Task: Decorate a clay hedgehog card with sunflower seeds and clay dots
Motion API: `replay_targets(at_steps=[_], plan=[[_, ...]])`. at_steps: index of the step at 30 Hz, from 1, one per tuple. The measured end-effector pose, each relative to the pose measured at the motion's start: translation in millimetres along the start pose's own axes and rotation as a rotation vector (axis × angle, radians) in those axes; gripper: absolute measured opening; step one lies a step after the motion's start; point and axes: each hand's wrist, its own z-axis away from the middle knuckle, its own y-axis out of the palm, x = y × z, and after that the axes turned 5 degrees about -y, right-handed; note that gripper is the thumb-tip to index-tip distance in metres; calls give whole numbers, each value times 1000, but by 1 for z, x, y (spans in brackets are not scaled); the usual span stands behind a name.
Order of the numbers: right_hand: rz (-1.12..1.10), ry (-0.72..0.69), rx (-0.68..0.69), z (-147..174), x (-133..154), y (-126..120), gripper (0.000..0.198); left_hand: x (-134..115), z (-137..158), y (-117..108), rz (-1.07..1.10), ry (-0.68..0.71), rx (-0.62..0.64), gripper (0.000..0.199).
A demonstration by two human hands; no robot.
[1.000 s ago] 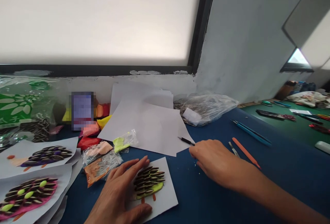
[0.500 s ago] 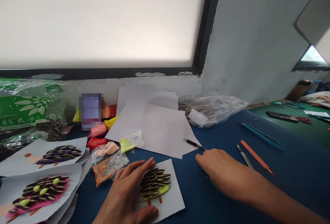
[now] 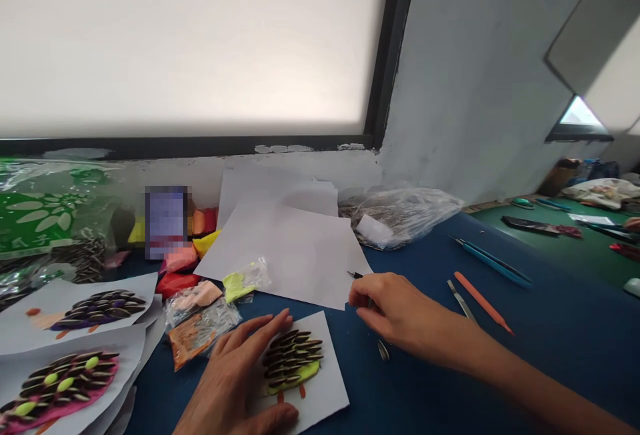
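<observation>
My left hand (image 3: 240, 381) lies with fingers spread on a small white sheet (image 3: 330, 398), holding it flat on the blue table. On that sheet is a hedgehog-like figure (image 3: 293, 361) of yellow-green clay, covered with rows of striped sunflower seeds, with two short orange legs; my hand hides its left part. My right hand (image 3: 395, 305) is closed around a slim black pen (image 3: 355, 275), whose tip pokes out past the fingers over the edge of the large white paper (image 3: 285, 255). A single sunflower seed (image 3: 383, 350) rests on the table below my right hand.
Finished-looking seed pictures (image 3: 70, 381) are stacked at the left. Behind them are a green seed bag (image 3: 45, 215) and clay packets (image 3: 200, 328). Rightward lie a craft knife (image 3: 461, 300), an orange tool (image 3: 483, 301) and blue tweezers (image 3: 493, 261). A plastic bag (image 3: 415, 211) sits by the wall.
My right hand has moved left along the pen, covering more of it. A sunflower seed now shows on the table beneath that hand. My left hand stays on the sheet; the view has shifted slightly.
</observation>
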Motion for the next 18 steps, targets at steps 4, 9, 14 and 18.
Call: replay_targets(at_steps=[4, 9, 14, 18], plan=[[201, 82, 201, 4, 1, -3, 7, -1, 0, -1, -5, -17, 7, 76], [223, -3, 291, 9, 5, 0, 13, -6, 1, -2, 23, -75, 22, 75], [240, -70, 262, 6, 5, 10, 15, -8, 1, -1, 20, -80, 9, 73], [173, -44, 225, 1, 4, 15, 15, -7, 0, 0, 10, -47, 2, 75]])
